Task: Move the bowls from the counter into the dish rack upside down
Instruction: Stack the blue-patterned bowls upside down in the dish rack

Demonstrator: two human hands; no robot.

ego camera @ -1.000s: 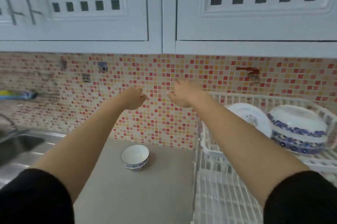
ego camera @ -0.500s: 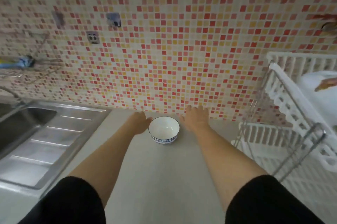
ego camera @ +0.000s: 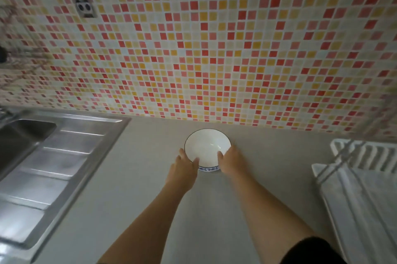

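A small white bowl [ego camera: 207, 145] with a blue patterned band stands upright on the grey counter [ego camera: 150, 188], close to the tiled wall. My left hand [ego camera: 183, 174] grips its near left rim, thumb inside the bowl. On the near right rim sits my right hand [ego camera: 229, 161], its thumb also over the edge. The white dish rack [ego camera: 365, 177] shows at the right edge, only its left end in view.
A steel sink with a ribbed drainboard [ego camera: 53, 169] fills the left side. The mosaic tile wall [ego camera: 214, 49] rises right behind the bowl, with a socket [ego camera: 84, 7] high on the left.
Both hands came down from wall height to the bowl and closed on its rim. The view tilted down and left, so the rack's bowls went out of view.
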